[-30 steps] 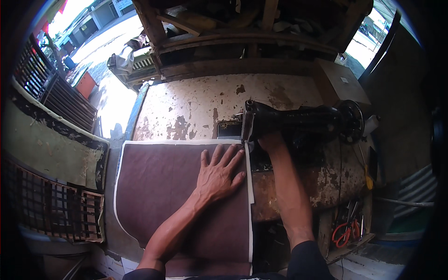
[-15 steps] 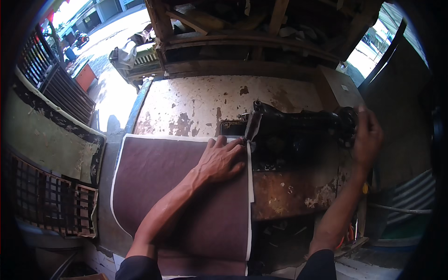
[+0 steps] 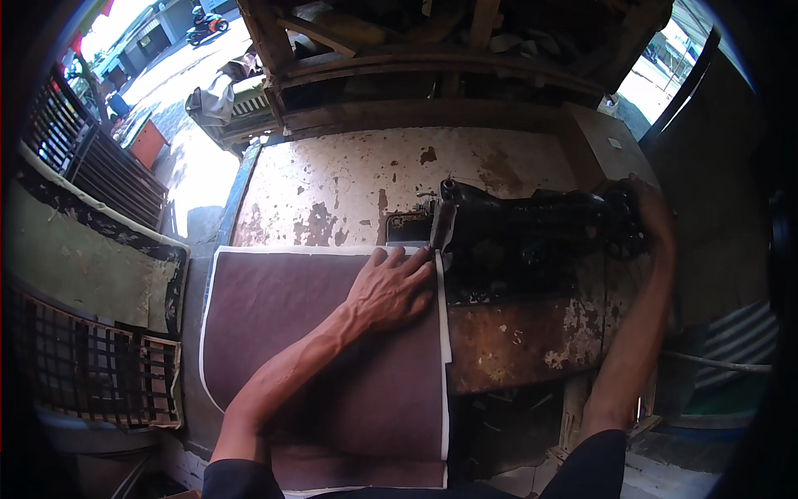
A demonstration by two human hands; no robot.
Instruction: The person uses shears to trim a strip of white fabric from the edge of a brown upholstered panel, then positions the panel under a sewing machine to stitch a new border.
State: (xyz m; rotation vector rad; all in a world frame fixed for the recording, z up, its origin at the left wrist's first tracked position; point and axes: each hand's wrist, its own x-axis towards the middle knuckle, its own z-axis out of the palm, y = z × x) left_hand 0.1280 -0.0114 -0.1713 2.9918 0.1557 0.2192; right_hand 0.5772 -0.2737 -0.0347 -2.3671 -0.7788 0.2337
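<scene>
My left hand rests on a maroon sheet with white borders, its fingers curled against the surface near the sheet's top right corner. Those fingertips are beside the needle end of a black sewing machine; what lies right under them is hard to make out. At the machine's right end, my right hand grips the handwheel, partly in shadow. The sheet lies flat over the left front of the worn worktable, with its right edge running down from the needle.
A wooden shelf frame stands behind the table, with a box at back right. Left are a metal gate, a padded panel and a lattice frame. In the street, a person rides a scooter.
My right hand has moved from under the machine's arm rightward onto the handwheel. The fingers of my left hand, earlier spread flat, are now bent. A scooter has appeared in the street.
</scene>
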